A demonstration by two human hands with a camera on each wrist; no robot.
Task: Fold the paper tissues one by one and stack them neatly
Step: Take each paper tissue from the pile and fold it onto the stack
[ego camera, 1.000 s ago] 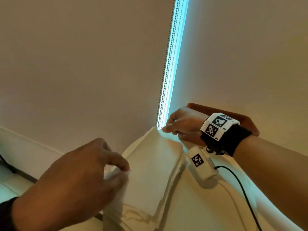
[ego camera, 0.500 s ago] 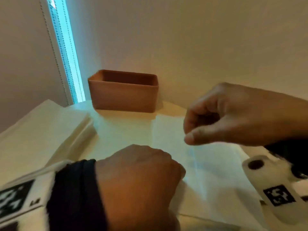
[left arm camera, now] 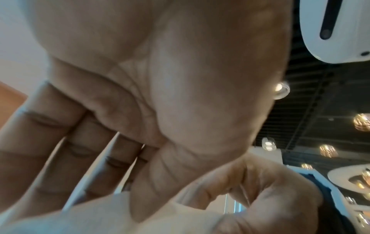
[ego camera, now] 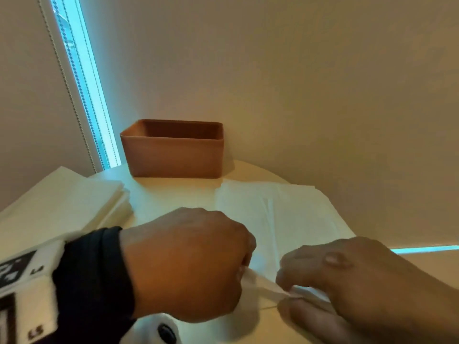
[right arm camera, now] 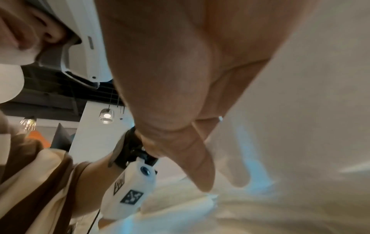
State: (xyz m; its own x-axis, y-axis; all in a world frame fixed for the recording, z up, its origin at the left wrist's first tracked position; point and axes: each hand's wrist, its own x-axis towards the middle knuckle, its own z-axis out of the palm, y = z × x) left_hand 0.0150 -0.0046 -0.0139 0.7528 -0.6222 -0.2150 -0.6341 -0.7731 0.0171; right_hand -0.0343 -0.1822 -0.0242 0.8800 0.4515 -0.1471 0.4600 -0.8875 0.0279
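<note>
A white paper tissue (ego camera: 293, 214) lies spread flat on the table in front of the brown box. Its near edge is lifted a little off the table. My left hand (ego camera: 239, 265) is curled over that edge and pinches it at the left. My right hand (ego camera: 285, 288) pinches the same edge between thumb and fingers just to the right. In the left wrist view my left palm (left arm camera: 180, 95) fills the frame above the tissue (left arm camera: 84, 220). The right wrist view shows my right thumb (right arm camera: 200, 167) lying against the tissue (right arm camera: 310, 134). A stack of tissues (ego camera: 62, 202) sits at the left.
An open brown box (ego camera: 173, 152) stands against the wall behind the tissue. A window strip (ego camera: 82, 83) with a bead cord runs down at the back left. A wall closes the far and right sides. The table (ego camera: 173, 192) shows between stack and tissue.
The view swung from the stack to the spread tissue. My right hand dropped from above the sheet to its near edge and took hold beside my left hand.
</note>
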